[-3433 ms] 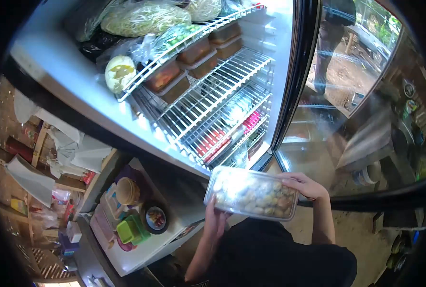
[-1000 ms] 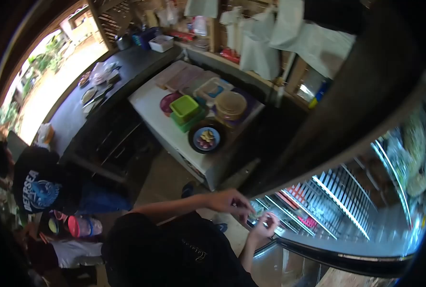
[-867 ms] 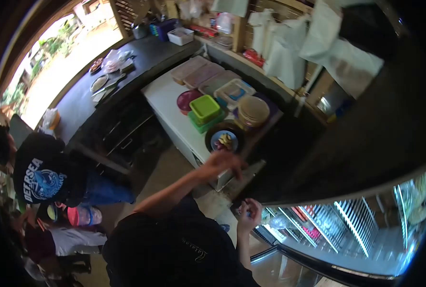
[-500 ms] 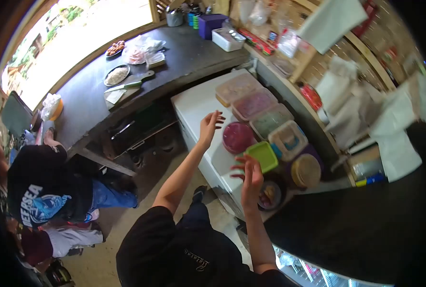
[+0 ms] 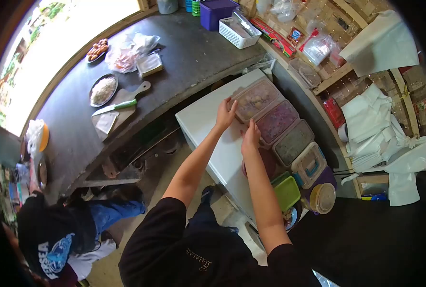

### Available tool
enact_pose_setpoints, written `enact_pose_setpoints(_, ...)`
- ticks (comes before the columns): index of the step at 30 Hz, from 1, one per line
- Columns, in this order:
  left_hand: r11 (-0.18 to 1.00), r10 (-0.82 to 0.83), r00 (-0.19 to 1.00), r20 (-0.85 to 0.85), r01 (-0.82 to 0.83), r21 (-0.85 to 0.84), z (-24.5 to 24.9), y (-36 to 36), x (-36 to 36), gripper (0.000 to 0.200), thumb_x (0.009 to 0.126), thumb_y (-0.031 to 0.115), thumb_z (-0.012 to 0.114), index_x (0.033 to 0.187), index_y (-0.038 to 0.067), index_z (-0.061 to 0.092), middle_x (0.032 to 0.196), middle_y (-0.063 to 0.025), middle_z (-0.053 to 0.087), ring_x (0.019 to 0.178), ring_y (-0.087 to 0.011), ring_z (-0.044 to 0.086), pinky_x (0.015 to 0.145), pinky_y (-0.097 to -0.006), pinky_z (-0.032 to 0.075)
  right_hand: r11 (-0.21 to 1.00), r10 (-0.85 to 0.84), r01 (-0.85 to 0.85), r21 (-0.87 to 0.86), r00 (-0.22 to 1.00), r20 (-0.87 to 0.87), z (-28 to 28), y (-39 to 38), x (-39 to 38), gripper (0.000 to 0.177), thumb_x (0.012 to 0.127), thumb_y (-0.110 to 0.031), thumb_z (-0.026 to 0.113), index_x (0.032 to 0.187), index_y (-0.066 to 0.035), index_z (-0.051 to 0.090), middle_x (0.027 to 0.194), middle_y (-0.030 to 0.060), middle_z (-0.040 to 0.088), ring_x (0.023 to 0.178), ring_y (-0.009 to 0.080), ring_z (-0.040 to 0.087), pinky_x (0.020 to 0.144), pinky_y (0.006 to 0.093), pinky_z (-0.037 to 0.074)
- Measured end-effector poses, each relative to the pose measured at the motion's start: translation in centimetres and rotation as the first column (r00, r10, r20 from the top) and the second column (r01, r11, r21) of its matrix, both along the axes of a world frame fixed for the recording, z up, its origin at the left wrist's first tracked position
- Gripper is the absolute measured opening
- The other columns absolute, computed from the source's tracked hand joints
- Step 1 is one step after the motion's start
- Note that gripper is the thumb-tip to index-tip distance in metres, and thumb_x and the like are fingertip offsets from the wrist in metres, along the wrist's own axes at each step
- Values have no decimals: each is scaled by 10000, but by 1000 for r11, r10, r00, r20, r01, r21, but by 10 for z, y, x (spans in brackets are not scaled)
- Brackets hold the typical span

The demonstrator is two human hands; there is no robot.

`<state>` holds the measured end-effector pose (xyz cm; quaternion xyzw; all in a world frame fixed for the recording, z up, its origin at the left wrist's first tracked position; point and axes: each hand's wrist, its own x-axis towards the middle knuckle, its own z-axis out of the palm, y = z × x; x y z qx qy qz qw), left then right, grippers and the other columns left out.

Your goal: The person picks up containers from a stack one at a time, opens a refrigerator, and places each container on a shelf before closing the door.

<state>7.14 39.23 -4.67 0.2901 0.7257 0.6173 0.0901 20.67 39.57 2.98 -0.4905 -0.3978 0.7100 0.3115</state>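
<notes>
My left hand reaches over the white chest-like surface, its fingers stretched out at the near left corner of a clear lidded plastic container with pale round pieces inside. At that container's lower near corner is my right hand, fingers extended and thumb apart. Both hands seem to touch the container's edge, which still rests on the surface; the fingertips are partly hidden. Beside it stand a container with purple-red contents and one with greenish contents. My right forearm partly covers a dark red round tub.
A green box, a clear box with blue clips and a round lidded tub stand nearer me. On the dark counter lie a knife, a cutting board and a plate of white food. Another person stands left.
Both hands have moved forward from above the red tub and green box to the container with pale pieces. My view has shifted, and the other person appears lower in it.
</notes>
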Motion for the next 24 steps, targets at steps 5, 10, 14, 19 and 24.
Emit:
enact_pose_setpoints(5, 988, -83, 986, 143, 63, 140, -11, 11, -11, 385, 987, 252, 538, 1224, -50, 554, 1077, -223, 670, 977, -322, 645, 845, -365, 490, 987, -141, 137, 83, 989, 39, -13, -4, -25, 473, 970, -320, 501, 1273, 41, 541, 1136, 107, 603, 941, 176, 566, 786, 318, 464)
enact_pose_setpoints(10, 990, -80, 955, 287, 42, 136, -8, 2, -19, 357, 1001, 262, 520, 1166, -47, 591, 919, -135, 663, 818, -179, 591, 754, -314, 479, 970, -22, -41, 238, 967, 254, -37, 1, -38, 500, 959, -283, 583, 1292, 62, 441, 1284, 158, 516, 1170, 249, 519, 990, 351, 407)
enact_pose_setpoints(14, 967, -106, 899, 425, -7, 254, -6, -17, -12, 352, 1017, 297, 508, 1137, -19, 608, 968, -58, 639, 888, -111, 543, 801, -277, 446, 926, -88, 22, 376, 983, 160, -65, -7, -50, 499, 959, -227, 605, 1312, 11, 344, 1315, 178, 464, 1212, 251, 474, 1026, 361, 381)
enact_pose_setpoints(19, 941, -116, 893, 436, -42, 336, 21, -51, 8, 276, 1009, 262, 550, 1096, 10, 622, 976, -13, 629, 911, -106, 537, 827, -274, 435, 883, -113, 112, 455, 993, -25, -28, -23, -38, 478, 975, -247, 583, 1303, -5, 333, 1342, 192, 415, 1158, 283, 491, 956, 384, 439)
enact_pose_setpoints(24, 958, -155, 885, 440, 26, 285, 82, -101, 31, 389, 1003, 374, 509, 1195, 49, 603, 1168, -61, 619, 1130, -164, 536, 952, -336, 420, 984, -131, 167, 65, 918, -375, 62, -60, 26, 453, 973, -297, 586, 1331, -86, 404, 1266, 84, 501, 1135, 182, 521, 890, 372, 513)
